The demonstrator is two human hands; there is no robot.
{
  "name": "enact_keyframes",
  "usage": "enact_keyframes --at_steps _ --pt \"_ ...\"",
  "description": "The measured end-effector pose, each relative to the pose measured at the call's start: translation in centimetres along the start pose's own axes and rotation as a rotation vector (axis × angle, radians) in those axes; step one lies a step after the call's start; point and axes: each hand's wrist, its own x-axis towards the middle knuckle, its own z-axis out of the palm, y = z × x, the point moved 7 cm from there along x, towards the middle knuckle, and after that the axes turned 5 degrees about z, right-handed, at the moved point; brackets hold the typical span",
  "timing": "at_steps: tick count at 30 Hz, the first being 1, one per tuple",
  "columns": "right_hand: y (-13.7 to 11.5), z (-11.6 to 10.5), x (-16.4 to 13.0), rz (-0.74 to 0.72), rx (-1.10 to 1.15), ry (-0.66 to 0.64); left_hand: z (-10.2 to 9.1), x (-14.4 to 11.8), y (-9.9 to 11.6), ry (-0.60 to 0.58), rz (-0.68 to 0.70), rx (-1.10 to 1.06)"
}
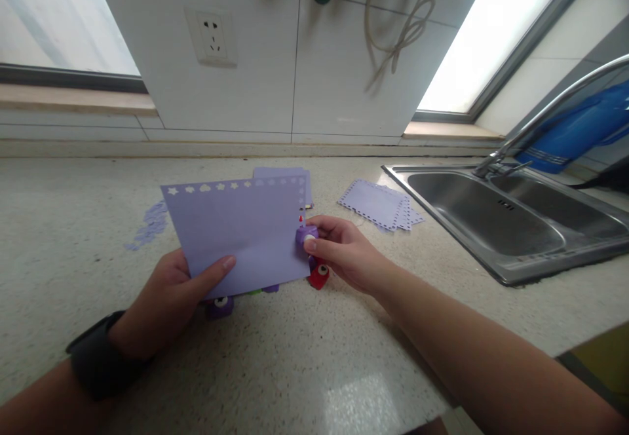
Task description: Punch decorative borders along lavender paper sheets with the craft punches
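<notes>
Nearest, on the speckled desk (pixel 304 356), the left hand (pixel 170 301) has its grip closed on the lower edge of a lilac card (pixel 240 232), thumb on top. Just beyond, the right hand (pixel 344 251) pinches a small purple punch (pixel 305 235) clamped on the card's right edge. Other punches (pixel 318 276) lie under the card. Farther right, a stack of punched cards (pixel 378 204), then the sink (pixel 496 219).
</notes>
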Motion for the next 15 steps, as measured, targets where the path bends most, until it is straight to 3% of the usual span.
enact_keyframes --at_steps 15 --pt "-0.08 0.24 0.23 -0.05 0.021 -0.056 0.1 0.45 0.12 -0.052 0.134 0.026"
